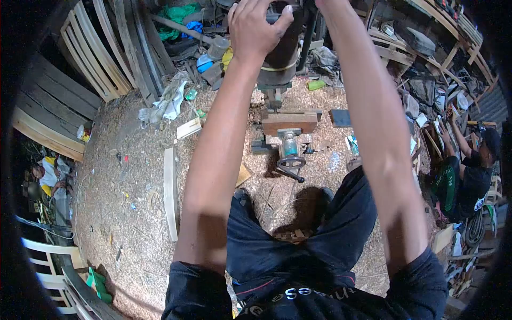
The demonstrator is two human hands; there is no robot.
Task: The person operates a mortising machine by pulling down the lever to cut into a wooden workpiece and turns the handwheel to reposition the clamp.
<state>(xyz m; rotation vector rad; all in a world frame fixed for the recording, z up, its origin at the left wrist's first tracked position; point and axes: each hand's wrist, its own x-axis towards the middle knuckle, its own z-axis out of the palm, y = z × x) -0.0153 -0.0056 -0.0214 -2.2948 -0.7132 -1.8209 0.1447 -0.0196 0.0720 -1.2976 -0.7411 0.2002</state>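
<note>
My left hand (260, 26) is at the top edge, against the dark upper body of an upright machine (282, 53). Its thumb stands apart from the fingers, whose tips are partly cut off. My right forearm (373, 106) reaches up on the machine's other side; only the edge of my right hand (328, 3) shows, its fingers out of frame. Below the machine's head, a narrow tool (273, 98) points down at a brown wooden block (290, 124). The block sits at a vise-like table with a green-and-metal screw housing (289, 144) and a handwheel (291, 164).
Curved wooden slats (93, 48) lean at the upper left. A pale curved board (170, 194) lies on the shaving-covered floor (128, 176). One person (472, 170) sits at the right, another (53, 173) at the far left. Chair-like frames (50, 261) stand lower left.
</note>
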